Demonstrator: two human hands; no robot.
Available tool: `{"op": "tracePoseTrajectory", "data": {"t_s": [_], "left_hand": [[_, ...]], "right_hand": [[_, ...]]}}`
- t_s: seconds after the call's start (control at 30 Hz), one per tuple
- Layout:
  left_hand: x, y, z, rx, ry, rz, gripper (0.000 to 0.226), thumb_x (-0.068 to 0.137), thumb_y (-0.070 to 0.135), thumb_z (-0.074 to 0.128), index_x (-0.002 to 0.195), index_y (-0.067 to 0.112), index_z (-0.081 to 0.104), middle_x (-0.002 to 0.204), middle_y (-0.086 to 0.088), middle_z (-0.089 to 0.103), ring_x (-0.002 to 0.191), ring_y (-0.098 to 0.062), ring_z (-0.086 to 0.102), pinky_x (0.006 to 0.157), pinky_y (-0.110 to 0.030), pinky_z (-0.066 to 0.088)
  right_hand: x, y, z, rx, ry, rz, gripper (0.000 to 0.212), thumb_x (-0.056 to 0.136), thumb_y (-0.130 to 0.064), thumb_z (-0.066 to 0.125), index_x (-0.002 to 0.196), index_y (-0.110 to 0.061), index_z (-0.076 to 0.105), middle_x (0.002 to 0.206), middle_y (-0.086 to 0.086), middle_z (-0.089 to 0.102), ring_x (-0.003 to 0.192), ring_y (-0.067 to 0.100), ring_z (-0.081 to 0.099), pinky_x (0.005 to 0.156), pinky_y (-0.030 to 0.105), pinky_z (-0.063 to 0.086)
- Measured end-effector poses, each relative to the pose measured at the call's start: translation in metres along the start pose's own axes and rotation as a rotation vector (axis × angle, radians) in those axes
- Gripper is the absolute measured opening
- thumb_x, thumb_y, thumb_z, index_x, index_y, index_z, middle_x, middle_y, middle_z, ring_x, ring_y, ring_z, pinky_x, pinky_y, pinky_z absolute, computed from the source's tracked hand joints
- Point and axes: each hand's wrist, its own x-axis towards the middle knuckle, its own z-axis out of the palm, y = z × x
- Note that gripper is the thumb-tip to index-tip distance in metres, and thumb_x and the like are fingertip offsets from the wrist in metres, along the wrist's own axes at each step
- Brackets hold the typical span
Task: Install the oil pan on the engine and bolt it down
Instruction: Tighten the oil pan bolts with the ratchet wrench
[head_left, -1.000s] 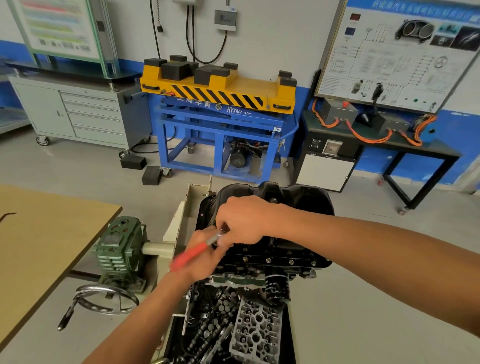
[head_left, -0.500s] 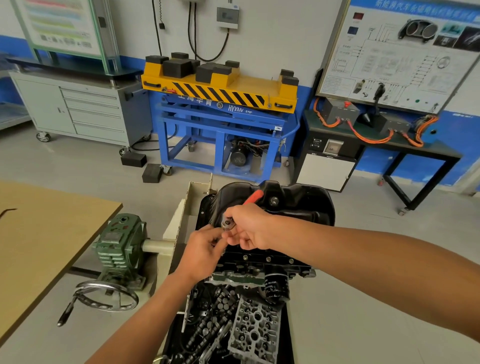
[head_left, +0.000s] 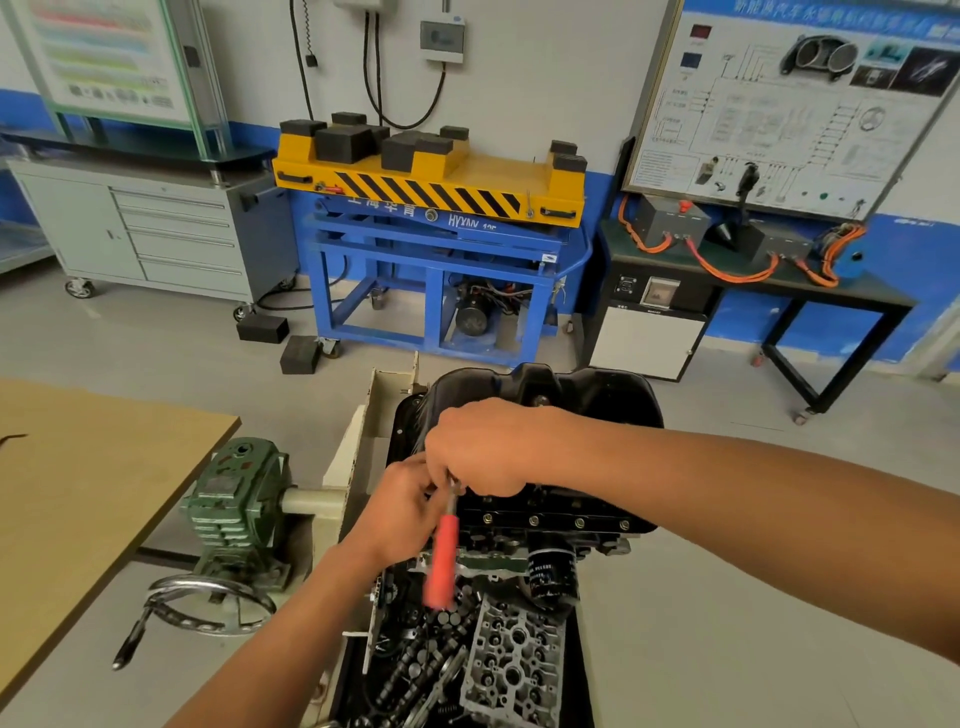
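Note:
The black oil pan (head_left: 597, 395) sits on top of the upturned engine (head_left: 561, 525), whose near flange shows a row of bolts (head_left: 534, 520). A ratchet wrench with a red handle (head_left: 441, 556) stands at the pan's near left corner, handle pointing down toward me. My right hand (head_left: 483, 447) grips the ratchet's head from above. My left hand (head_left: 402, 506) is curled beside the shaft just below it; its fingertips and the bolt under the tool are hidden.
A tray of loose engine parts and a cylinder head (head_left: 511, 660) lies below the engine. A green gearbox (head_left: 236, 499) with a handwheel (head_left: 208, 605) is at left, beside a wooden table (head_left: 78, 493). A blue and yellow lift table (head_left: 436, 234) stands behind.
The red handle swung from lower left, up over the pan, and now points down toward me. Both hands stayed at the pan's near left corner.

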Motion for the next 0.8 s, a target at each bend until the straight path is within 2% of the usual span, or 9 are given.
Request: {"op": "tracePoseTrajectory", "data": {"t_s": [0.1,0.17,0.23,0.33,0.37,0.47,0.57,0.67,0.8], "left_hand": [[-0.001,-0.001,0.0,0.014,0.001,0.014,0.036,0.094,0.01,0.066,0.071,0.036,0.058,0.06,0.017,0.051,0.059,0.004,0.046,0.059,-0.008,0.032],[-0.001,-0.002,0.0,0.005,0.015,0.001,0.044,0.094,0.011,0.068,0.074,0.049,0.06,0.059,0.016,0.049,0.06,0.002,0.046,0.058,-0.009,0.032],[-0.001,-0.002,0.001,0.003,0.018,-0.01,0.052,0.094,0.01,0.068,0.074,0.058,0.06,0.059,0.016,0.047,0.06,0.001,0.046,0.057,-0.01,0.031],[-0.002,-0.002,0.003,0.0,0.04,-0.029,0.047,0.09,0.011,0.066,0.065,0.049,0.055,0.064,0.013,0.051,0.06,-0.002,0.048,0.058,-0.016,0.035],[-0.003,-0.003,0.003,-0.008,0.037,-0.042,0.043,0.089,0.012,0.064,0.066,0.047,0.053,0.067,0.011,0.054,0.061,-0.003,0.051,0.058,-0.017,0.038],[-0.008,-0.007,0.006,0.02,-0.01,-0.094,0.038,0.094,0.009,0.061,0.076,0.04,0.05,0.071,0.007,0.055,0.061,-0.005,0.052,0.056,-0.022,0.041],[-0.01,-0.01,0.008,-0.041,0.008,-0.168,0.028,0.096,0.007,0.061,0.073,0.02,0.053,0.056,0.001,0.048,0.051,-0.005,0.039,0.049,-0.032,0.032],[-0.01,-0.009,0.005,-0.023,0.043,-0.159,0.034,0.094,0.007,0.062,0.064,0.014,0.05,0.05,0.01,0.047,0.044,-0.004,0.037,0.045,-0.017,0.025],[-0.009,-0.007,0.004,-0.02,0.08,-0.131,0.054,0.092,0.005,0.063,0.055,0.033,0.036,0.047,0.014,0.044,0.041,-0.005,0.034,0.044,-0.013,0.024]], "right_hand": [[0.0,-0.003,0.003,-0.069,0.005,0.008,0.036,0.075,0.004,0.064,0.057,-0.019,0.043,0.065,-0.001,0.046,0.056,0.02,0.044,0.051,0.033,0.043],[-0.001,-0.001,0.004,-0.041,-0.007,0.022,0.029,0.073,0.004,0.064,0.059,-0.018,0.05,0.073,0.002,0.056,0.059,0.021,0.048,0.052,0.032,0.042],[-0.002,0.003,0.005,-0.025,-0.025,-0.003,0.02,0.076,0.002,0.064,0.07,-0.018,0.064,0.081,0.003,0.064,0.064,0.021,0.052,0.051,0.031,0.041],[-0.005,0.008,0.008,0.101,0.02,-0.054,0.008,0.087,-0.018,0.068,0.086,-0.022,0.074,0.079,-0.003,0.065,0.068,0.017,0.055,0.053,0.03,0.042],[-0.004,0.008,0.01,0.172,0.053,-0.038,0.01,0.088,-0.028,0.068,0.082,-0.021,0.073,0.072,-0.003,0.062,0.065,0.016,0.053,0.052,0.03,0.04],[0.003,0.002,0.02,0.25,0.167,0.129,0.042,0.091,-0.048,0.062,0.062,-0.018,0.051,0.06,-0.002,0.048,0.055,0.017,0.046,0.048,0.029,0.032],[0.011,-0.003,0.025,0.305,0.244,0.287,0.05,0.093,-0.055,0.054,0.06,-0.02,0.041,0.062,-0.001,0.045,0.056,0.02,0.047,0.047,0.029,0.028],[0.018,-0.008,0.026,0.308,0.269,0.352,0.049,0.096,-0.056,0.047,0.062,-0.021,0.04,0.067,-0.002,0.045,0.058,0.017,0.044,0.048,0.03,0.027],[0.022,-0.01,0.032,0.206,0.34,0.346,0.051,0.1,-0.054,0.039,0.06,-0.022,0.038,0.063,-0.002,0.042,0.053,0.015,0.038,0.048,0.03,0.023]]}}
